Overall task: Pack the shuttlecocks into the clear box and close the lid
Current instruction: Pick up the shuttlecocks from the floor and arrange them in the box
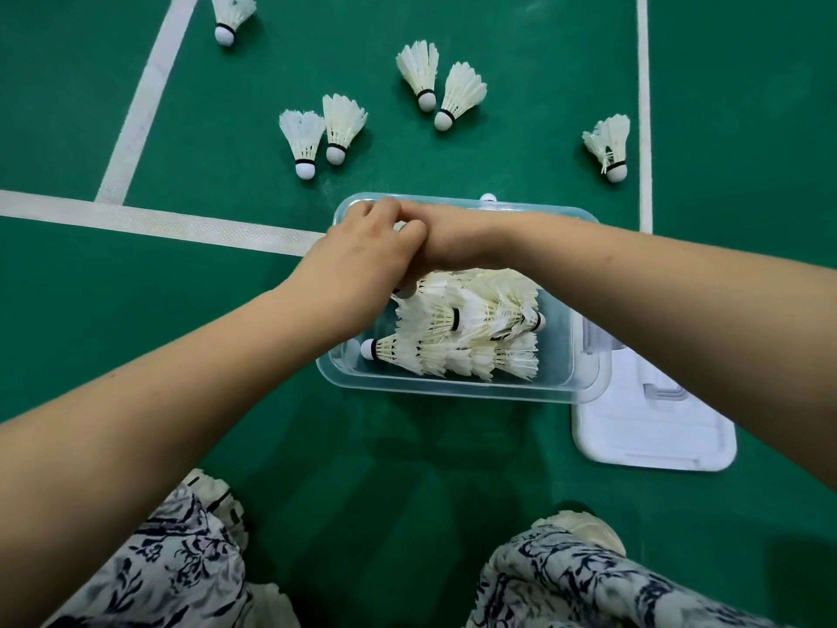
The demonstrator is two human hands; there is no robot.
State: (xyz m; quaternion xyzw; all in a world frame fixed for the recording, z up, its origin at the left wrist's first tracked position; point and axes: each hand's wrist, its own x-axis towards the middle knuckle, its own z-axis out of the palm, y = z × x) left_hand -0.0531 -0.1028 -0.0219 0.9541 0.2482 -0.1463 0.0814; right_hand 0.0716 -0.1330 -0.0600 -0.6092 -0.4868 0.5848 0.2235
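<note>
A clear box (pixel 453 388) stands on the green floor, holding several white feather shuttlecocks (pixel 466 330) lying on their sides. Both my hands meet over its far left corner. My left hand (pixel 362 258) is curled downward, and a black-banded cork (pixel 404 291) pokes out from under its palm. My right hand (pixel 446 237) reaches in from the right with its fingers tucked behind the left hand, so what it holds is hidden. The lid (pixel 652 428) lies flat on the floor to the right of the box, its corner under the box.
Several loose shuttlecocks lie beyond the box: a pair (pixel 324 131) at left, a pair (pixel 441 83) in the middle, one (pixel 609 145) at right, one (pixel 232 15) far back. A cork (pixel 488 197) shows behind the rim. White court lines (pixel 149 219) cross the floor. My knees fill the bottom.
</note>
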